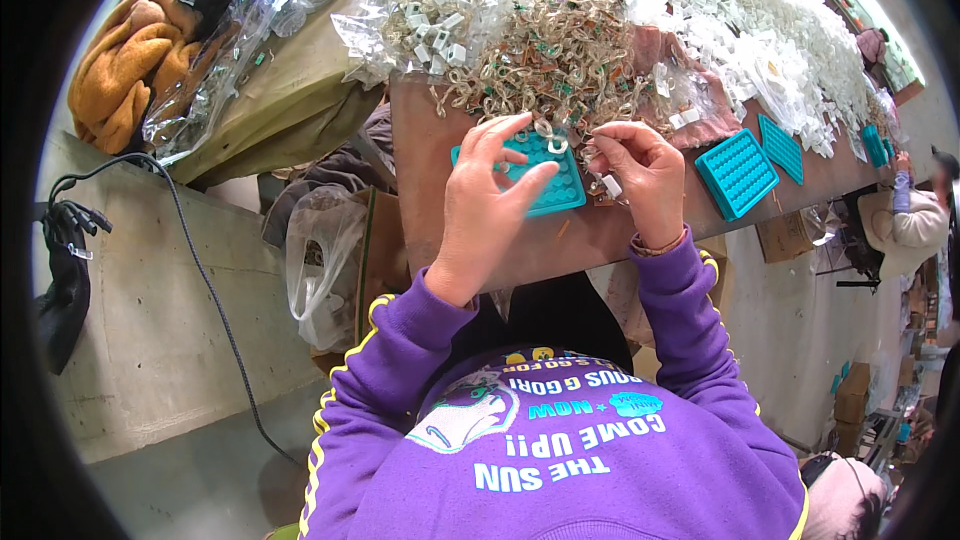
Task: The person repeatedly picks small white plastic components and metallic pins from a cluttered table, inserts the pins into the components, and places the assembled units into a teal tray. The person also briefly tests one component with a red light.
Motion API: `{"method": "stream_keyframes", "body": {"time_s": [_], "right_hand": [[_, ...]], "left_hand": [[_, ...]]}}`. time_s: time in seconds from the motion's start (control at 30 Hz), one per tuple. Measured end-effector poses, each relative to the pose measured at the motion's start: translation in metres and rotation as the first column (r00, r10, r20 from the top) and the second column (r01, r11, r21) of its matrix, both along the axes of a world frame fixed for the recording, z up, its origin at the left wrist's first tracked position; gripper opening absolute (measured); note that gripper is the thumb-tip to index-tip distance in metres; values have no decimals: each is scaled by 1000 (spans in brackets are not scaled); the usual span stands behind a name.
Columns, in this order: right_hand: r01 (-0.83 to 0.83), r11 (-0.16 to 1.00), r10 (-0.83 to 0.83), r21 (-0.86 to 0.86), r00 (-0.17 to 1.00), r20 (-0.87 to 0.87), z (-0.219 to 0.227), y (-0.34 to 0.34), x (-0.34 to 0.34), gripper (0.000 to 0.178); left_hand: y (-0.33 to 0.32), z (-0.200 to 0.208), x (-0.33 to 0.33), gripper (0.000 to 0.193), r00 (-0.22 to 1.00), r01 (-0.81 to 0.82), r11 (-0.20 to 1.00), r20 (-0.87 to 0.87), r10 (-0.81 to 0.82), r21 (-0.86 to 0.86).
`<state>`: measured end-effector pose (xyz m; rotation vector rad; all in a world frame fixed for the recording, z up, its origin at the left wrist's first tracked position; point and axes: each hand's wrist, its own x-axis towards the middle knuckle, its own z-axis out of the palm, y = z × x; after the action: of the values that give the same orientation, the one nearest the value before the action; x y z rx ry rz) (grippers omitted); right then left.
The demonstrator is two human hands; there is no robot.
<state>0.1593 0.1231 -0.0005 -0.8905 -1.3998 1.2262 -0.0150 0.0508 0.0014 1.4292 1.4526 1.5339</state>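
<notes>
Fingers of left hand (490, 195) spread over teal tray (555, 190); right hand (640, 170) pinches a small clip (611, 185) beside it.

Left hand (487, 202) raised, fingers spread, right hand (637, 172) curled, fingertips pinched, purple-sleeved forearms angled inward

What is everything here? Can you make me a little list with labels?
place: brown worktable
left hand: fingers spread over a teal grid tray
right hand: pinching a small white piece
behind the tray: heap of clear tan looped parts
further right: two more teal trays, pile of white parts
left side: orange cloth, plastic bags
</notes>
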Motion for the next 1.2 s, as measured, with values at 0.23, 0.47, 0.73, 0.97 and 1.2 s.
{"method": "stream_keyframes", "body": {"time_s": [0.23, 0.47, 0.73, 0.97, 1.2], "right_hand": [[40, 972, -80, 232, 982, 169, 17, -28, -14, 9], [72, 870, -206, 488, 952, 227, 21, -49, -19, 11], [-73, 990, 50, -121, 981, -185, 20, -54, -11, 14], [47, 995, -57, -93, 992, -108, 13, -47, -11, 14], [-15, 982, -62, -187, 915, -399, 2, -45, -9, 14]], "left_hand": [[15, -1, 11, 31, 987, -77, 989, 147, 57, 130], [6, 2, 10, 21, 969, -81, 992, 243, 55, 99], [-1, 10, 1, 19, 760, 165, 982, 621, -189, 97], [-1, 4, -3, 15, 974, 118, 974, 168, -151, 193], [3, -3, 4, 22, 999, -37, 999, 4, 37, 26]]}}
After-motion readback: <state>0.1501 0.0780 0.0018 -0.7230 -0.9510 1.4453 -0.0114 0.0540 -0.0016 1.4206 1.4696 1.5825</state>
